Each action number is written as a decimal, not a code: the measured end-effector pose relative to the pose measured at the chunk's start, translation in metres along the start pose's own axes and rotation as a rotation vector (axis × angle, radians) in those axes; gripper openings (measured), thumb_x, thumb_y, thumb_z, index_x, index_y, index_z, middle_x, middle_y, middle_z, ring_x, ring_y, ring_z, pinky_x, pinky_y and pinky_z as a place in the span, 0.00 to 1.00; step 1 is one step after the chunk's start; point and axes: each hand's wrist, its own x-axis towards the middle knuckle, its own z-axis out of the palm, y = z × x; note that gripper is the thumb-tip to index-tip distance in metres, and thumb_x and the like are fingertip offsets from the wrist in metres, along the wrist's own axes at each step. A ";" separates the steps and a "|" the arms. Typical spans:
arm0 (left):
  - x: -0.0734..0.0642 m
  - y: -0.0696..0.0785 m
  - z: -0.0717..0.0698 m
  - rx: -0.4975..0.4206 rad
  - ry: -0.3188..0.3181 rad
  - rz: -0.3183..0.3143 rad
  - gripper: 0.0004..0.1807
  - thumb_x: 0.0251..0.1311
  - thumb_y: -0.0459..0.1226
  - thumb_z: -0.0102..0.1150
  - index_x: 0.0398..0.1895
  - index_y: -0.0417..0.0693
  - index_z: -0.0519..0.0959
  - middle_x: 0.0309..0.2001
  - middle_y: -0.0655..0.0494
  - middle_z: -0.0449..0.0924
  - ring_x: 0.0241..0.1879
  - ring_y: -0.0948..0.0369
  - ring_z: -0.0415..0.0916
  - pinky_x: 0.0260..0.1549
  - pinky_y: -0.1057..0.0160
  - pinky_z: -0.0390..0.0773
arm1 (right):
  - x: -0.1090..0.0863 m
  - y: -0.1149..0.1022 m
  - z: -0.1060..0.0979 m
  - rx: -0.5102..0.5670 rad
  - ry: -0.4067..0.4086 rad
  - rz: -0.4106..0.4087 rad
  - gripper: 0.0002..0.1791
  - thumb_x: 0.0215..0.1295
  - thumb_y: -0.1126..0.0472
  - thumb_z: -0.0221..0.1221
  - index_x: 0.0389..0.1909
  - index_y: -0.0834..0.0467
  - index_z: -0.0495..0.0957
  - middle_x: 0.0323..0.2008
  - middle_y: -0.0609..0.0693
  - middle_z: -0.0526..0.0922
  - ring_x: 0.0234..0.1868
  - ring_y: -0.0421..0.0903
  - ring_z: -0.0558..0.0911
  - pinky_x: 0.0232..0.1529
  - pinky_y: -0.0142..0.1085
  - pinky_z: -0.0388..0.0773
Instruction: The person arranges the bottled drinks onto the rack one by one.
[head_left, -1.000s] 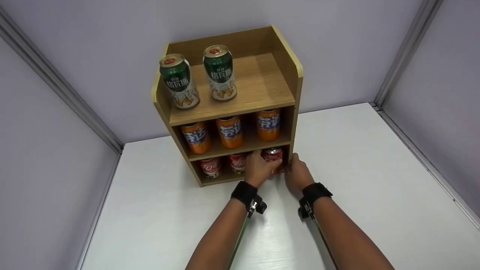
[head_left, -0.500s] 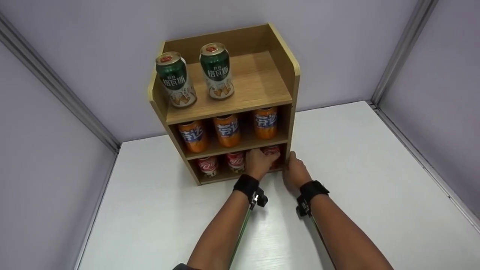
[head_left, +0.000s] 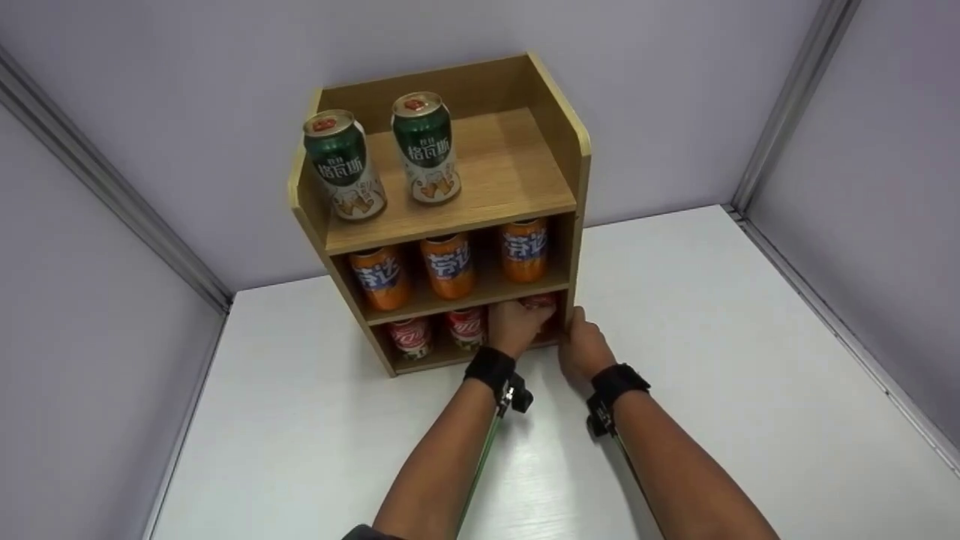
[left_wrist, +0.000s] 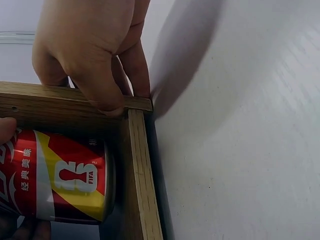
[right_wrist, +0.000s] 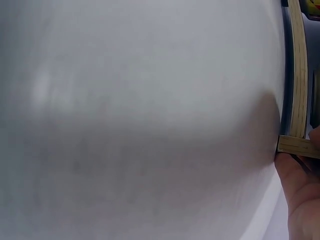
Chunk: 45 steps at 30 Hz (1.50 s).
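My left hand (head_left: 516, 328) reaches into the right end of the bottom compartment of a wooden shelf (head_left: 517, 214). It holds a red soda can (left_wrist: 65, 175) there, which stands inside the compartment. In the left wrist view, fingertips (left_wrist: 6, 130) of that hand lie on the can's side, and the rest of the hand is out of frame. My right hand (head_left: 587, 349) grips the lower front edge of the shelf's right side panel (left_wrist: 50, 97), thumb and fingers on either side of it. Two more red-and-white cans, the nearer one a soda can (head_left: 466, 328), stand left of my left hand.
Three orange soda cans stand on the middle level, one orange can (head_left: 525, 251) at its right. Two green-and-white cans, including the green can (head_left: 425, 148), stand on the top. The shelf stands on a white table (head_left: 675, 315) against a pale wall (head_left: 645, 97).
My left hand has pushed the red can deeper into the bottom compartment. My right hand keeps its grip on the side panel. The head view has shifted slightly.
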 end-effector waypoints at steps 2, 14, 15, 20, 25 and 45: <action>0.000 -0.001 -0.002 0.013 0.013 0.025 0.37 0.47 0.38 0.75 0.61 0.39 0.70 0.36 0.51 0.81 0.30 0.60 0.80 0.34 0.63 0.78 | 0.000 -0.002 0.000 -0.005 0.004 -0.003 0.14 0.69 0.67 0.47 0.53 0.63 0.62 0.40 0.65 0.81 0.42 0.59 0.82 0.40 0.50 0.77; -0.004 -0.007 -0.012 0.058 0.057 0.074 0.41 0.44 0.36 0.76 0.64 0.40 0.68 0.50 0.50 0.77 0.45 0.61 0.77 0.47 0.65 0.74 | -0.004 -0.010 0.007 0.008 0.022 -0.023 0.13 0.67 0.68 0.48 0.51 0.63 0.63 0.37 0.65 0.80 0.41 0.60 0.82 0.39 0.51 0.77; -0.004 -0.007 -0.013 0.048 0.052 0.072 0.40 0.44 0.36 0.76 0.63 0.40 0.68 0.45 0.51 0.79 0.38 0.62 0.79 0.41 0.65 0.76 | -0.003 -0.010 0.007 0.007 0.023 -0.027 0.13 0.67 0.68 0.48 0.52 0.64 0.63 0.37 0.66 0.80 0.41 0.61 0.82 0.39 0.51 0.77; -0.006 -0.007 -0.018 -0.001 0.015 0.056 0.38 0.48 0.38 0.75 0.63 0.42 0.67 0.35 0.53 0.78 0.17 0.62 0.76 0.23 0.64 0.77 | -0.001 -0.011 0.008 -0.013 0.046 -0.051 0.14 0.68 0.68 0.47 0.52 0.64 0.63 0.36 0.66 0.80 0.39 0.62 0.82 0.37 0.52 0.77; -0.012 -0.010 -0.023 0.066 -0.001 -0.003 0.41 0.49 0.43 0.74 0.66 0.42 0.67 0.50 0.49 0.76 0.35 0.61 0.80 0.39 0.64 0.77 | -0.002 -0.012 0.011 -0.028 0.050 -0.054 0.13 0.69 0.66 0.47 0.52 0.64 0.63 0.35 0.66 0.80 0.36 0.62 0.82 0.34 0.52 0.77; -0.060 -0.009 -0.057 0.161 -0.097 0.032 0.41 0.60 0.45 0.65 0.72 0.42 0.57 0.64 0.44 0.69 0.61 0.51 0.69 0.55 0.56 0.71 | -0.012 0.009 0.001 0.074 -0.070 -0.034 0.20 0.74 0.58 0.49 0.61 0.63 0.63 0.48 0.64 0.80 0.50 0.58 0.80 0.49 0.51 0.74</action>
